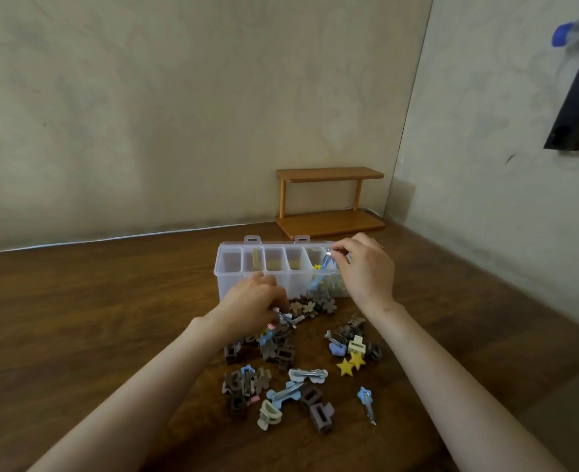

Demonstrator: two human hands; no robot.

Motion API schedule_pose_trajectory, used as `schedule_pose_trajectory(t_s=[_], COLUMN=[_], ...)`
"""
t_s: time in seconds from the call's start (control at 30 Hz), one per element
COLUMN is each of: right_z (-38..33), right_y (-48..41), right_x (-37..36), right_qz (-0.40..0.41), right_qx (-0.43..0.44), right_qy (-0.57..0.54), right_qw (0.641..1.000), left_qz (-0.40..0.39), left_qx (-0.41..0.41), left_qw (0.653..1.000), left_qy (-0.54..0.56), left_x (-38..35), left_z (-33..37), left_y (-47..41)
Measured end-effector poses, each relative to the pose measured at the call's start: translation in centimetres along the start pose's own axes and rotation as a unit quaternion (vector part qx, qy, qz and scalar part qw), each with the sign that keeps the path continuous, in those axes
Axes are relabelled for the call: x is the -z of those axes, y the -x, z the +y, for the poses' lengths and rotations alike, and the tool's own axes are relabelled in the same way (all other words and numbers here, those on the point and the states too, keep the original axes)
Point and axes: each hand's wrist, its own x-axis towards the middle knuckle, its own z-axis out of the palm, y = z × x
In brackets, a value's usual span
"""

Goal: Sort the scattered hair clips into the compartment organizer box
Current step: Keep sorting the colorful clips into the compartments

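Step in hand: your right hand (366,267) holds a blue clip (325,264), pinched at its metal end, above the right-end compartment of the organizer box (230,284). The clip's lower end hangs by the box's front wall; whether it is inside or outside the rim cannot be confirmed from this angle. That compartment already holds small yellow and blue pieces, so the sorting appears consistent.

Recommendation: bring the whole clip over the opening before you loosen the grip, and release it low so it does not bounce into the next cell.

Your left hand (254,301) is down at the near wall of the box, with its grip curled on a silver clip (289,318) at the top of the pile. Lift that clip straight up. The brown flower clips (310,306) lie touching it and may drag along.

Task status: early. The scattered clips (281,352) lie in two loose groups on the tabletop (111,318), just in front of the box. Several compartments look nearly empty.

Surroundings: two yellow star clips (351,364) and a lone blue star clip (366,400) lie apart to the right, within easy reach. A wooden shelf (328,223) stands behind the box, clear of the work. Your right wrist crosses above the right-hand group, so lower it with care.
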Motion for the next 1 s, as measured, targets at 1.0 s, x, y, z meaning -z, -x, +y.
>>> schedule_pose_trajectory(t_s=[1.0], right_z=[-0.9], right_y=[3.4], right_x=[0.5], right_qz=[-0.051], right_qx=[0.115], right_qy=[-0.225], right_qw=[0.966], left_qz=[0.109], left_qx=[0.035], left_qw=[0.95], left_qy=[0.29], left_x=[1.6], left_z=[1.0], left_y=[0.0])
